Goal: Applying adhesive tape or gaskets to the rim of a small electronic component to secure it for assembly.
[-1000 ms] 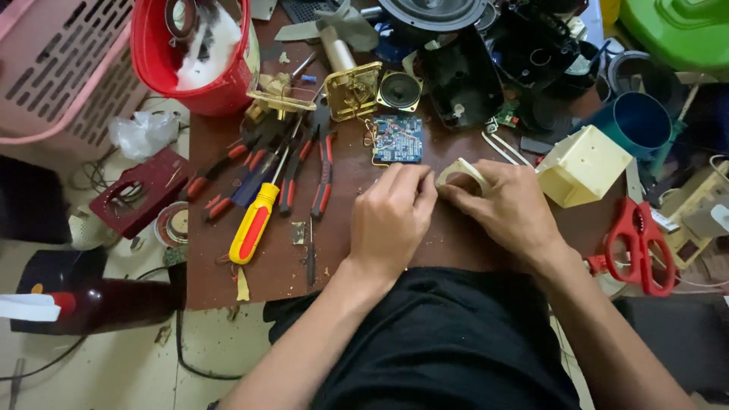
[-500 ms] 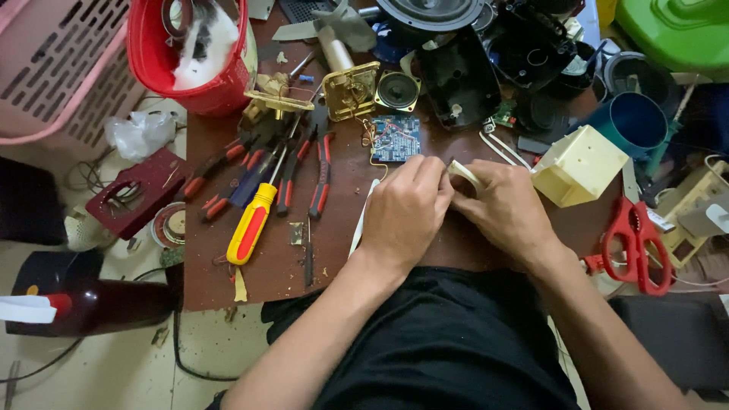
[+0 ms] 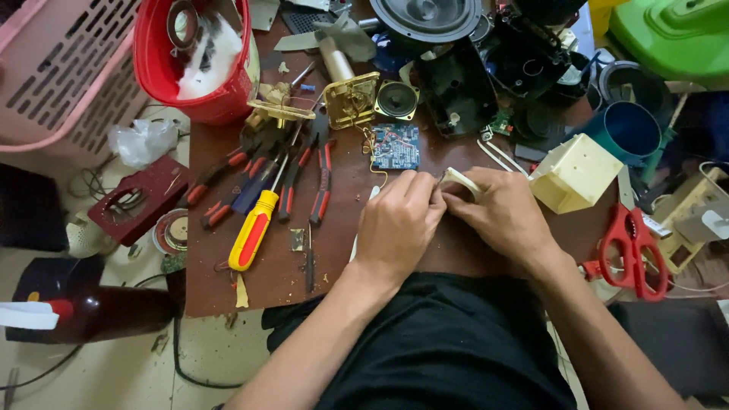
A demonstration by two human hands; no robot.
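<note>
Plainly, at the near edge of the brown workbench [image 3: 228, 288]:

Left hand [image 3: 396, 226]: curled knuckles-up, fingertips pinched against the end of the pale tape roll [image 3: 460, 179] — grasping something small there, though what exactly could not be told.

Right hand [image 3: 507, 215]: clenched around the tape roll from below and behind, thumb pressed to its rim.

Tape roll: held just above the bench between both hands, tilted, only its upper edge showing past the fingers; close to the body, near the blue circuit board [image 3: 396, 146].

Risk — slip: grip only at the fingertips, so likely to lose the loose end or let the roll twist away.

Risk — clutter: board's thin wires just beyond the left knuckles, easily snagged; pliers [image 3: 322, 178] and yellow-handled screwdriver [image 3: 256, 230] near the left wrist, easily knocked.

Risk — right side: red scissors [image 3: 634, 247] near the forearm, overhanging the edge.
</note>
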